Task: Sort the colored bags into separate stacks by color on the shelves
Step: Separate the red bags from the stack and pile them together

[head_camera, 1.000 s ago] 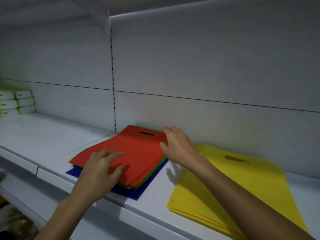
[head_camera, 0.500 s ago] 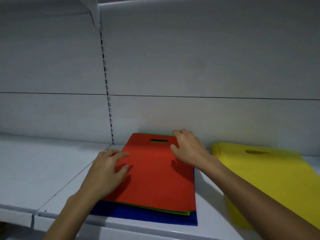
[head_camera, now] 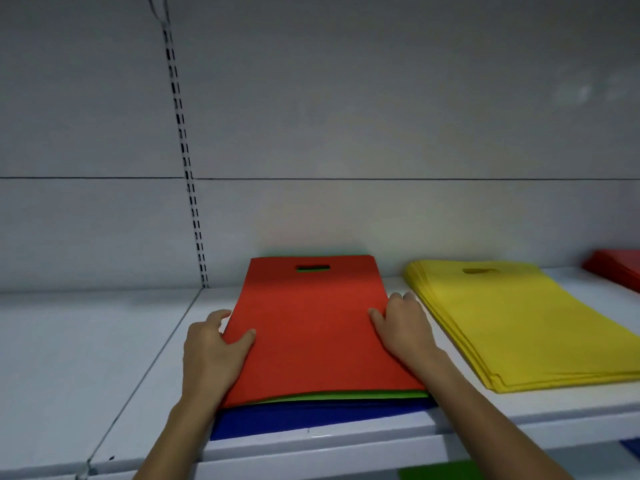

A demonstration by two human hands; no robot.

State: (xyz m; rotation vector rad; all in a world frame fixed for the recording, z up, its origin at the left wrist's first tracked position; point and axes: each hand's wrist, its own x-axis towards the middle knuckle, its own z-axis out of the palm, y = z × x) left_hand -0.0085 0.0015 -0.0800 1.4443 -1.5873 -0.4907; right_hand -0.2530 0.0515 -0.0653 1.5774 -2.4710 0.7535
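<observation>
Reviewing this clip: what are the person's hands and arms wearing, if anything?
Nothing visible. The left hand and right hand have no gloves, and no rings or watch show. The left forearm and right forearm are uncovered to the frame's bottom edge, with no sleeves.

A white shelf (head_camera: 104, 341) stands before a grey back panel (head_camera: 381, 98). A slotted rail (head_camera: 185, 161) runs up the panel, and a thin seam (head_camera: 415, 179) crosses it.

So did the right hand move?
Yes. The right hand slid away from the back wall toward the shelf front, along the red bag.
</observation>
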